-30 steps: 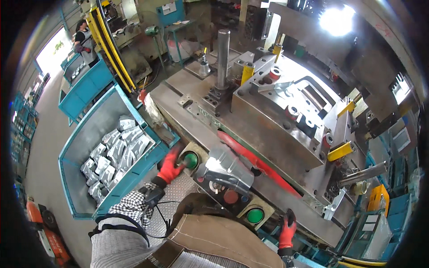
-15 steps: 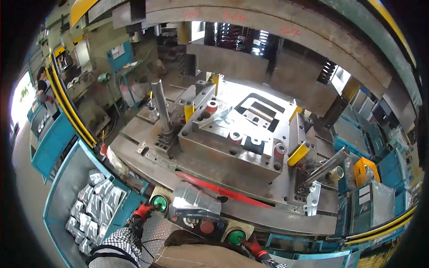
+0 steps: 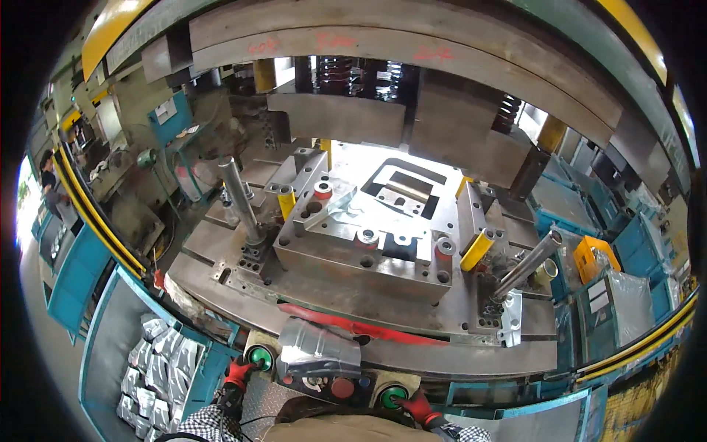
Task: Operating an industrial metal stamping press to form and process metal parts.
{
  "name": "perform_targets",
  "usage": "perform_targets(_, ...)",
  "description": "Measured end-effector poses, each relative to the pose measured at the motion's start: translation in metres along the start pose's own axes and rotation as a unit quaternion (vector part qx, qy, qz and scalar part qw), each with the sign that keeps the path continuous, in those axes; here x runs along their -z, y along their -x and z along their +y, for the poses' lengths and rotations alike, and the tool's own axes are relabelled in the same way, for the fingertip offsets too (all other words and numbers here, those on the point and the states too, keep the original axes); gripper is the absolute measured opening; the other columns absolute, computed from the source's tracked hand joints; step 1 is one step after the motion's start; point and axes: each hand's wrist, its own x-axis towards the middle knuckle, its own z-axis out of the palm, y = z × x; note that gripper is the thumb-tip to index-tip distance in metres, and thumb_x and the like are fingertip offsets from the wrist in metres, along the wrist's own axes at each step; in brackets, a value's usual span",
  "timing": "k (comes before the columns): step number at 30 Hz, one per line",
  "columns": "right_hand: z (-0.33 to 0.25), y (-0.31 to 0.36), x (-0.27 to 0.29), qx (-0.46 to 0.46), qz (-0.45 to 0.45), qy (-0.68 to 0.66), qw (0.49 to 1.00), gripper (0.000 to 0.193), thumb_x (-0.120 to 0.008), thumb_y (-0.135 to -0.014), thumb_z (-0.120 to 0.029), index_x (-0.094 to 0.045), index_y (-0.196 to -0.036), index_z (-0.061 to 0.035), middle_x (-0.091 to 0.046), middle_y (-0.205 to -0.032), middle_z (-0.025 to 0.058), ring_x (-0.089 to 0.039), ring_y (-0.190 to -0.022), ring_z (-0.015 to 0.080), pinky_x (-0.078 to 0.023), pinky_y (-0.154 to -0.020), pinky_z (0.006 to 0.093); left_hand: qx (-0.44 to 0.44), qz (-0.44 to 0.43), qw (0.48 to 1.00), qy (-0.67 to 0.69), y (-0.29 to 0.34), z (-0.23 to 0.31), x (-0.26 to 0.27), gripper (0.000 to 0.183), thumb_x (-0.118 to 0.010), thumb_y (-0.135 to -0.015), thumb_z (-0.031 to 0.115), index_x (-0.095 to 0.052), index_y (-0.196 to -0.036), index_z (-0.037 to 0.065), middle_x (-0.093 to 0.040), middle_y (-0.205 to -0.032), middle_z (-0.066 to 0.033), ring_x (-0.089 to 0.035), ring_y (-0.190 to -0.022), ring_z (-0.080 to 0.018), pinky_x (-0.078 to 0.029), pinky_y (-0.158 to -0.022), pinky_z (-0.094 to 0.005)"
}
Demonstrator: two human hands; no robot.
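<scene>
My left hand [image 3: 237,373], in a red and black glove, reaches a finger onto the left green push button [image 3: 260,359]. My right hand [image 3: 420,409], gloved the same way, rests with stretched fingers at the right green push button [image 3: 393,398]. Neither hand holds anything. Between the buttons the control panel carries a red button [image 3: 342,387] and a clear, curved plastic cover [image 3: 318,345]. Beyond the panel, a shiny sheet-metal part [image 3: 370,215] lies on the lower die [image 3: 361,267]. Above it hangs the upper die [image 3: 339,118], apart from the lower one.
A blue bin [image 3: 110,324] with several metal parts [image 3: 158,368] stands at left. Steel guide posts [image 3: 239,199] rise beside the die. A bent metal piece [image 3: 512,317] sits at the bed's right. A yellow crate [image 3: 595,258] is farther right. Another person [image 3: 55,188] stands far left.
My view has shifted, so the press and bin appear farther left and slightly lower. Both hands stay at the green buttons. Whether the upper die moved, I cannot tell.
</scene>
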Motion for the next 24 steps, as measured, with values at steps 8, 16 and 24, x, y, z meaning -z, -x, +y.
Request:
perform_targets(8,-0.012,0.007,-0.003,0.022,0.023,-0.04,0.999,0.075,-0.088,-0.088,-0.022,-0.051,-0.15,-0.0014,-0.067,-0.141,0.0122,-0.064,-0.129,0.0235,-0.049,-0.113,0.0397,0.094,-0.01,0.995,0.021,0.007,0.008,-0.006,0.035,-0.077,-0.089,0.009,-0.066,-0.122,0.013,-0.071,-0.09,-0.0096,-0.069,-0.059,-0.0301,-0.06,-0.052,-0.047)
perform_targets(16,-0.017,0.012,0.0,-0.027,0.005,-0.061,0.998,0.075,-0.086,-0.09,-0.021,-0.047,-0.151,-0.0035,-0.067,-0.138,0.0087,-0.064,-0.124,0.0215,-0.051,-0.106,0.0385,0.037,-0.013,0.999,0.036,0.009,0.009,-0.008,0.031,-0.079,-0.088,0.011,-0.07,-0.118,0.01,-0.072,-0.09,-0.0068,-0.067,-0.06,-0.0224,-0.057,-0.055,-0.0404)
perform_targets(24,-0.007,0.009,0.0,0.019,-0.009,-0.032,0.999,0.077,-0.089,-0.087,-0.02,-0.05,-0.151,-0.0026,-0.066,-0.143,0.0106,-0.062,-0.13,0.0221,-0.048,-0.113,0.0394,0.037,-0.013,0.998,0.049,0.01,0.011,-0.006,0.032,-0.088,-0.082,0.008,-0.072,-0.11,0.006,-0.075,-0.085,-0.0061,-0.066,-0.063,-0.0162,-0.051,-0.056,-0.0337)
